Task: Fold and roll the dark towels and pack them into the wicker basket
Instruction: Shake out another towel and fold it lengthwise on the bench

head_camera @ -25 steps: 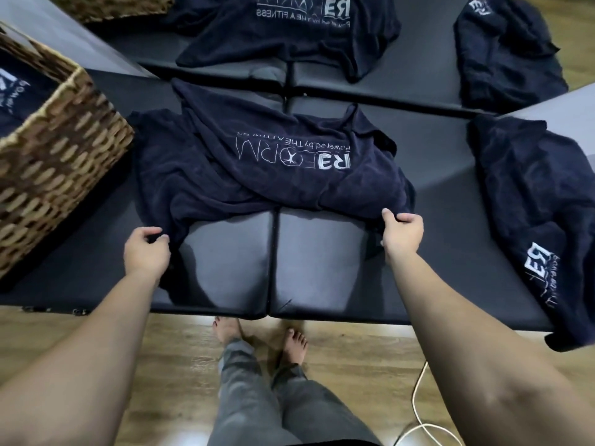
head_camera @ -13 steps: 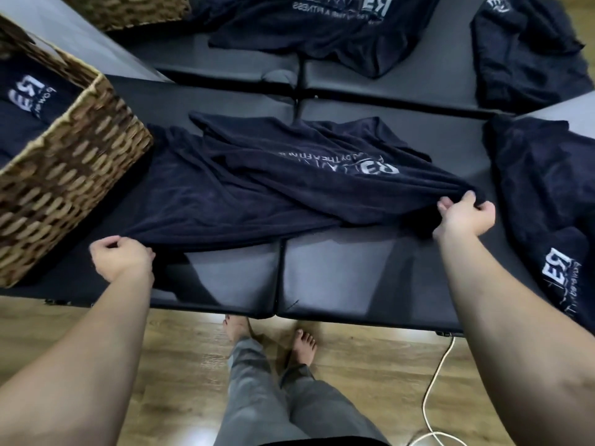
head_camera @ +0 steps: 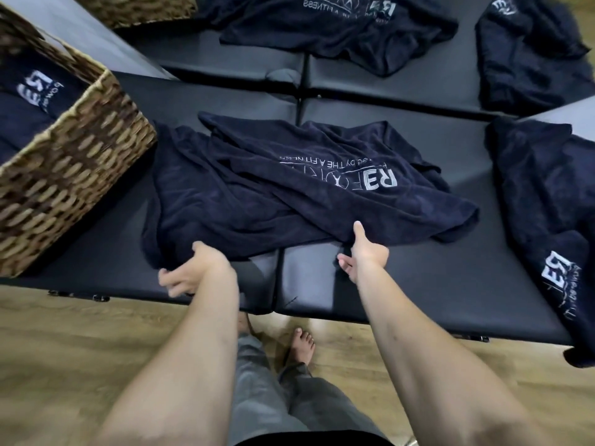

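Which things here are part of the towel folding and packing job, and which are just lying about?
Part of the job:
- middle towel, gripped at its near edge by left hand and right hand
- wicker basket
- other dark towels, such as the right towel

Just lying about:
- white cable on the floor
- second basket at the top

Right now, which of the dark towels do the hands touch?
The middle towel, spread beside the wicker basket; left hand and right hand meet its near edge. The others lie untouched.
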Action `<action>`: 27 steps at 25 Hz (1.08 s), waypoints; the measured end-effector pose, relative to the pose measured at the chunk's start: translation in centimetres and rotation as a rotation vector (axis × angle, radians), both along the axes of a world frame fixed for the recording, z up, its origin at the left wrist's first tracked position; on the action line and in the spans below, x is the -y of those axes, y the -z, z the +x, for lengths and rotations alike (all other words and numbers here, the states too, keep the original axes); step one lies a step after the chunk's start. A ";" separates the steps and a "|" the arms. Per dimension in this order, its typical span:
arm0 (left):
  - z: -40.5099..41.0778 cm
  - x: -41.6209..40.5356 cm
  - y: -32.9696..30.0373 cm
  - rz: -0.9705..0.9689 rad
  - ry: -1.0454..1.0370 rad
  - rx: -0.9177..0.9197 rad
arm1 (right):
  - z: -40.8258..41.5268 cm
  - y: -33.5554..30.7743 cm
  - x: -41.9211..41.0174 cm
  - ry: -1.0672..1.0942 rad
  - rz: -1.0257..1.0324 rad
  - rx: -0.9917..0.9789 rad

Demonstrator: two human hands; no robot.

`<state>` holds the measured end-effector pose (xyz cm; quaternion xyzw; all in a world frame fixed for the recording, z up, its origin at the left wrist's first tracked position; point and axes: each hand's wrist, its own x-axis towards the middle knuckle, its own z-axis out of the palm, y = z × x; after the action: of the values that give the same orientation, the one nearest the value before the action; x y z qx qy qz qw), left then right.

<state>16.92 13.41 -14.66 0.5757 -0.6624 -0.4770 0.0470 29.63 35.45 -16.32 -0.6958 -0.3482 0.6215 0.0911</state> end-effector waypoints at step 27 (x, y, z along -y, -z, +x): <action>0.9 -2.2 0.6 0.790 0.504 0.197 | -0.5 0.2 -2.1 -0.107 0.045 0.000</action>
<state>17.85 15.64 -15.21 0.4132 -0.5508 -0.6320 -0.3555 29.12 37.57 -16.55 -0.6741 -0.3989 0.6173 0.0736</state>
